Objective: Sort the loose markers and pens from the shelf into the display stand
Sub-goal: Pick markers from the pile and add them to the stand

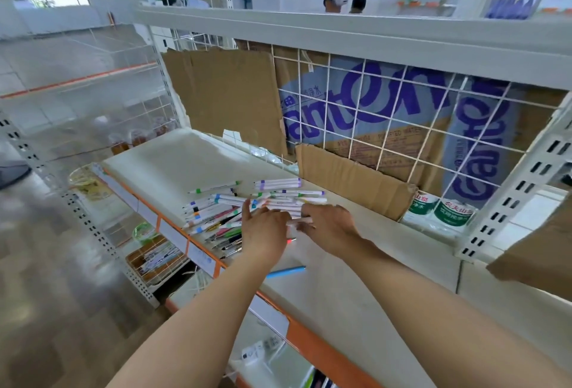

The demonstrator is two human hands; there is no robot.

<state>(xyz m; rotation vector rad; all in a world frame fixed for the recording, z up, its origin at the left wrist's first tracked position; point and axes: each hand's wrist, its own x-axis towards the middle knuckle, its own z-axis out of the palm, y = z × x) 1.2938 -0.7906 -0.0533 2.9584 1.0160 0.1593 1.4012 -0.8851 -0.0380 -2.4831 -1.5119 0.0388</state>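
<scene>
A loose pile of white markers and pens with coloured caps lies on the cream shelf. My left hand reaches over the pile's right side with fingers spread and straight, touching the markers. My right hand lies beside it, fingers stretched toward a few white markers between the two hands. A blue pen lies apart near the shelf's front edge, and a red-tipped pen shows between my wrists. No display stand is in view.
A white wire grid backs the shelf, with cardboard boxes and water bottles behind and to the right. The orange front rail carries price labels. A lower shelf holds a wire basket. Two people stand far behind.
</scene>
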